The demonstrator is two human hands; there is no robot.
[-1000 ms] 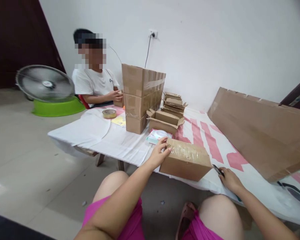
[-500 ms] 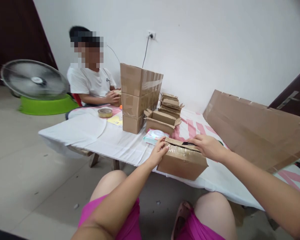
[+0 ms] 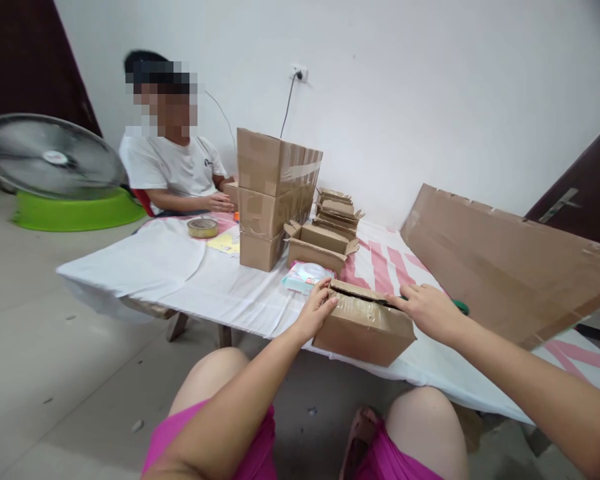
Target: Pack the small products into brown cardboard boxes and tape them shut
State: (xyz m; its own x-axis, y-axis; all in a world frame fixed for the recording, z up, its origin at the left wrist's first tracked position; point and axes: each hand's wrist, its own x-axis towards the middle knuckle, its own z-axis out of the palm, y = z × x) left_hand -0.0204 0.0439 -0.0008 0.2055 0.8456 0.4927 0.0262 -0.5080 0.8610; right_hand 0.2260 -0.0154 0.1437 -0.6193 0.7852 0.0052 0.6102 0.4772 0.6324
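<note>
A closed-up cardboard box (image 3: 363, 337) rests at the table's near edge, with shiny clear tape across its top and a dark gap along the top flap. My left hand (image 3: 317, 310) grips its left end, thumb on top and fingers over the far side. My right hand (image 3: 425, 310) is at the right end of the gap, its fingertips bent against the flap edge. Whether a tool is in those fingers is hidden. A green curved object (image 3: 461, 307) shows just beyond that hand. Behind the box lies a pack of wipes (image 3: 307, 277).
Taped boxes (image 3: 260, 210) form a tall stack left of centre. Open boxes (image 3: 320, 247) run back beside it. A tape roll (image 3: 203, 229) lies near a seated person (image 3: 173, 167). A large cardboard sheet (image 3: 500, 260) leans at right; a fan (image 3: 55, 158) stands left.
My right hand has shifted slightly right and down along the gap. The dark flat piece by its fingers no longer shows clearly. The whole view has turned a little right.
</note>
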